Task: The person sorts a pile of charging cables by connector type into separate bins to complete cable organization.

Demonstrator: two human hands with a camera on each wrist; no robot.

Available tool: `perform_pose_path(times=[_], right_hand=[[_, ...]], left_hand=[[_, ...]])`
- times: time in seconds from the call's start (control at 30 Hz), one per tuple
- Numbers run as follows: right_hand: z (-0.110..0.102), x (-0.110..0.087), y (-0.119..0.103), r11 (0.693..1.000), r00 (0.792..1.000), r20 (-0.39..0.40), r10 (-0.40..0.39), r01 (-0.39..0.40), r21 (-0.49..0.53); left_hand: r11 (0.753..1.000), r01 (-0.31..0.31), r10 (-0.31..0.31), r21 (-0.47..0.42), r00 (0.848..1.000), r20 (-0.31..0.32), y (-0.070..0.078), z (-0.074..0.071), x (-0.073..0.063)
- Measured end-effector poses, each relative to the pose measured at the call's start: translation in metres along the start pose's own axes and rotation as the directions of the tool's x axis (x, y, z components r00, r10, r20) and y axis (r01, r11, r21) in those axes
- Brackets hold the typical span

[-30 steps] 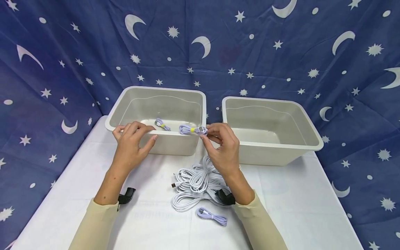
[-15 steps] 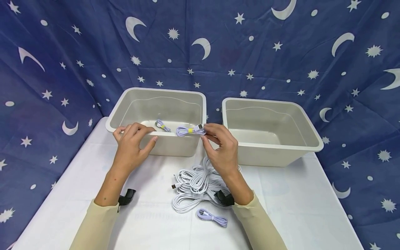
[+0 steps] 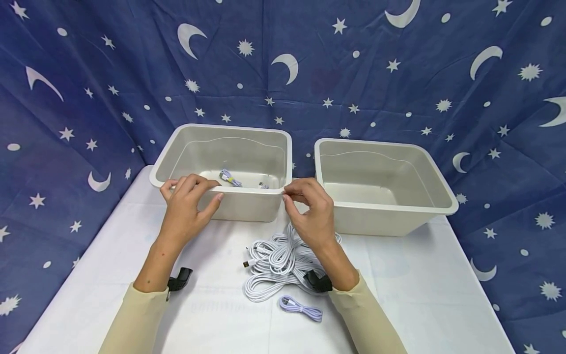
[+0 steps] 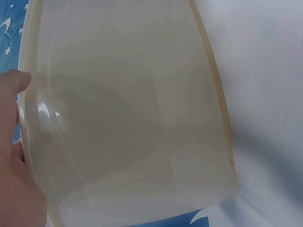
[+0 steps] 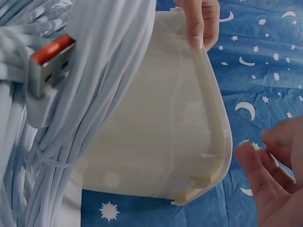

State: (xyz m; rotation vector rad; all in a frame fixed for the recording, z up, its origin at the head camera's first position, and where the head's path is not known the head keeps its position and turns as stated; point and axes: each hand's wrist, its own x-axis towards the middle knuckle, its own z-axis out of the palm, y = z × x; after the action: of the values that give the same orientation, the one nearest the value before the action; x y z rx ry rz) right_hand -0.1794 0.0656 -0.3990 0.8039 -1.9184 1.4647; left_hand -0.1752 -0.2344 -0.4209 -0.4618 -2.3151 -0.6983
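Note:
My left hand grips the front rim of the left beige plastic bin, fingers over the edge and thumb on the outside. In the left wrist view that bin's outer wall fills the middle. At the bin's front right corner is my right hand, its bent fingers and thumb holding nothing; the right wrist view shows a gap between the rim and my fingertips. Inside the left bin lies a coiled lilac USB cable with a yellow tie. Just the connector of a second cable shows above the front rim.
A second beige bin stands to the right. Below my right hand lies a pile of coiled white USB cables. Nearer the front is a bundled lilac USB cable on the white-covered table. Star-patterned blue fabric hangs behind.
My right hand has let go of the lilac USB cable, which has dropped into the left bin, mostly hidden behind its front wall. The left hand stays on the rim.

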Motion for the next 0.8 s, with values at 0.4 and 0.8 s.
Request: perform_pose_path(times=[0.4,0.8], right_hand=[[-0.016,-0.013,-0.008,0.991,0.977,0.212,-0.036,0.063,-0.118],[-0.031,-0.033,-0.020,0.990,0.940,0.330,-0.081,0.115,-0.086]], left_hand=[[1.000,0.000,0.000,0.004,1.000,0.006,0.001,0.002,0.001],[1.000,0.000,0.000,0.008,1.000,0.005,0.000,0.001,0.000]])
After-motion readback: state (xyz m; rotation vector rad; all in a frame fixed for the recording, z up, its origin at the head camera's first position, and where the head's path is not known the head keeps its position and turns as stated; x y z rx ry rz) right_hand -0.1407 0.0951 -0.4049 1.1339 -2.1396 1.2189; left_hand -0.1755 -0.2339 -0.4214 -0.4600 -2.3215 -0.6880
